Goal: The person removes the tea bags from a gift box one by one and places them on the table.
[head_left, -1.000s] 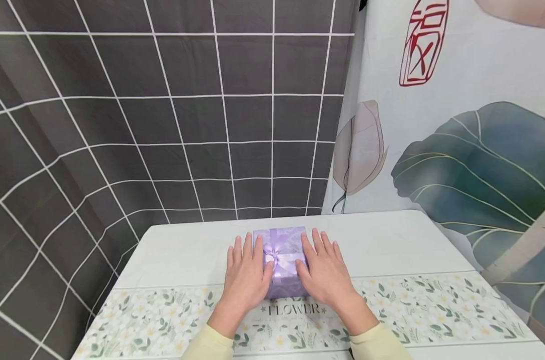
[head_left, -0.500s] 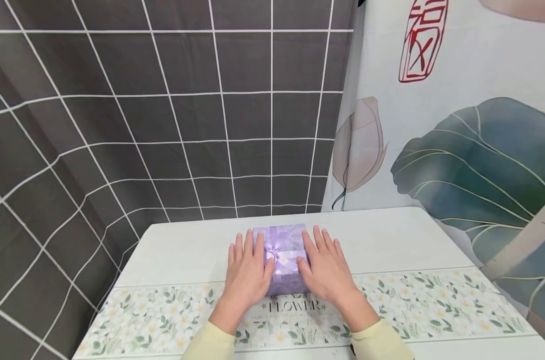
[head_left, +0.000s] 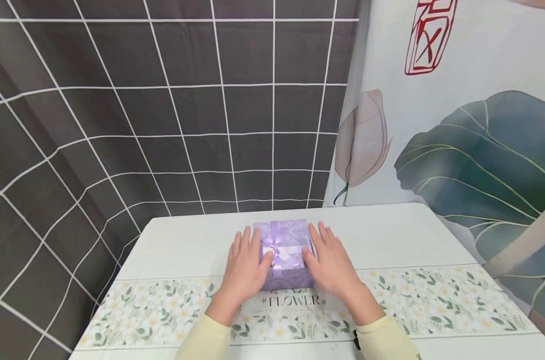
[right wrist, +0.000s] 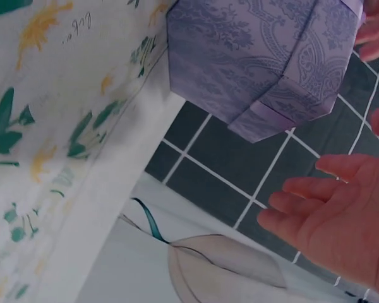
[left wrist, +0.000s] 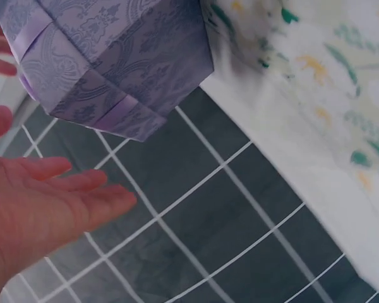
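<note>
A lilac patterned gift box point(head_left: 286, 275) with a ribbon bow point(head_left: 276, 247) on its lid sits on the table, between the two hands. At its left side is my left hand point(head_left: 242, 270), fingers straight and pointing forward, the thumb overlapping the lid's edge in the head view. My right hand point(head_left: 333, 265) flanks the right side in the same way. In the left wrist view a gap shows between the left hand point(left wrist: 57, 208) and the gift box point(left wrist: 126, 57). The right wrist view also shows the right hand point(right wrist: 335, 208) apart from the gift box point(right wrist: 252, 63), fingers extended.
The white table point(head_left: 389, 240) carries a floral band point(head_left: 434, 300) with the printed word FLOWER in front of the box. A dark grid-patterned curtain point(head_left: 200, 110) hangs behind and to the left. A white curtain with leaf prints point(head_left: 479, 160) hangs at the right.
Both hands have shifted slightly outward, uncovering more of the box's sides. The right hand's fingertips have come off the lid's edge in the head view. The camera view has tilted slightly.
</note>
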A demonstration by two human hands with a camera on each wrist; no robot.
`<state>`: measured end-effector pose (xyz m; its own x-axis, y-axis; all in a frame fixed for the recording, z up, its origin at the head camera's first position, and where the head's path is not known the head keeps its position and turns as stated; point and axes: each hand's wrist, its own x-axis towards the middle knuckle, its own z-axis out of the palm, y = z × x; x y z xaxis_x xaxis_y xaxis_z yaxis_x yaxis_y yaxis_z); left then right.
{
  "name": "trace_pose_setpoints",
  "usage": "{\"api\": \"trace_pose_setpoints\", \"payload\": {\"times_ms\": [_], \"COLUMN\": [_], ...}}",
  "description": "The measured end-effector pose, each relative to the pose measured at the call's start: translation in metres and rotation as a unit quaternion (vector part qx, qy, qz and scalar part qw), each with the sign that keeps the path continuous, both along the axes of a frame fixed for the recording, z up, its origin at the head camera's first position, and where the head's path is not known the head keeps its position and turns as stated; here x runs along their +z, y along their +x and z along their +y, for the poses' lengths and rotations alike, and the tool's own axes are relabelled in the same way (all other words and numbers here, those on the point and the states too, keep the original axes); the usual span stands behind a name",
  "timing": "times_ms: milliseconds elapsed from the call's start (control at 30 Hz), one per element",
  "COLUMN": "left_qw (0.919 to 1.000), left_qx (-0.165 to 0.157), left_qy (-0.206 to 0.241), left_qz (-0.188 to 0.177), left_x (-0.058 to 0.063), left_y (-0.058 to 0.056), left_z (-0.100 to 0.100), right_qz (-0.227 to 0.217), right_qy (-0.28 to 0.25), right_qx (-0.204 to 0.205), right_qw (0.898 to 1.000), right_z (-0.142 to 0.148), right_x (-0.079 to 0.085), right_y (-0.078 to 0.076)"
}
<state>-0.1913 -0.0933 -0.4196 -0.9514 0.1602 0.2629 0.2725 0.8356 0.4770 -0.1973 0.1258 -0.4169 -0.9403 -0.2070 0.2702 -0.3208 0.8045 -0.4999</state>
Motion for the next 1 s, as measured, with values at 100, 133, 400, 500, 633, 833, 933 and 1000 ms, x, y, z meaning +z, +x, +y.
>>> {"api": "trace_pose_setpoints", "payload": {"times_ms": [100,133,400,500,633,833,933,1000], "left_qw": [0.9930,0.9876,0.8988,0.8614,0.8270,0.7997,0.7928,0.7895], "left_qx": [0.006,0.012,0.054,0.023,-0.007,-0.022,-0.022,-0.022], "left_qy": [0.105,0.140,0.381,0.448,0.500,0.537,0.545,0.549], "left_qz": [-0.052,-0.070,-0.209,-0.239,-0.257,-0.268,-0.273,-0.275], "left_x": [-0.001,-0.002,-0.003,-0.003,-0.003,-0.005,-0.006,-0.007], "left_y": [-0.006,-0.008,-0.017,-0.019,-0.021,-0.023,-0.022,-0.022], "left_z": [-0.003,-0.004,-0.016,-0.021,-0.027,-0.032,-0.033,-0.034], "right_qz": [-0.065,-0.091,-0.272,-0.305,-0.327,-0.334,-0.337,-0.339], "right_qy": [-0.086,-0.118,-0.397,-0.464,-0.502,-0.512,-0.513,-0.518], "right_qx": [-0.003,-0.008,-0.013,-0.009,0.005,0.013,0.017,0.017], "right_qw": [0.994,0.989,0.877,0.832,0.800,0.792,0.789,0.785], "right_z": [0.004,0.006,0.021,0.024,0.022,0.021,0.021,0.021], "right_x": [0.004,0.005,0.000,-0.005,-0.009,-0.013,-0.013,-0.012], "right_y": [-0.004,-0.005,-0.018,-0.020,-0.023,-0.024,-0.024,-0.024]}}
